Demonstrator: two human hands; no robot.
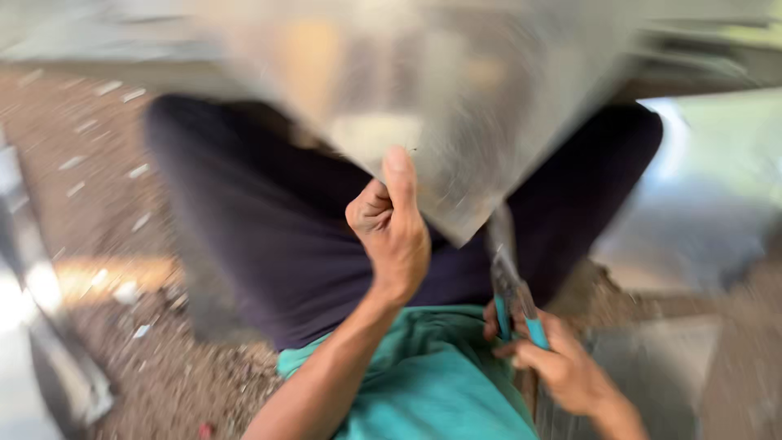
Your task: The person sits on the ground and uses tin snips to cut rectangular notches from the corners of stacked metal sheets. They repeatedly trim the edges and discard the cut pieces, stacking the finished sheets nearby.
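The ground [98, 163] is rough, brown and speckled with small pale bits, and it lies far below both hands. A big shiny metal sheet [456, 90] hangs above the hands, all blurry. The left hand [391, 224] pinches the sheet's lower edge, thumb pressed flat on top. The right hand [562, 363] sits lower and to the side, curled tight around snips [513, 297] with blue handles. Their blades point up at the sheet's corner.
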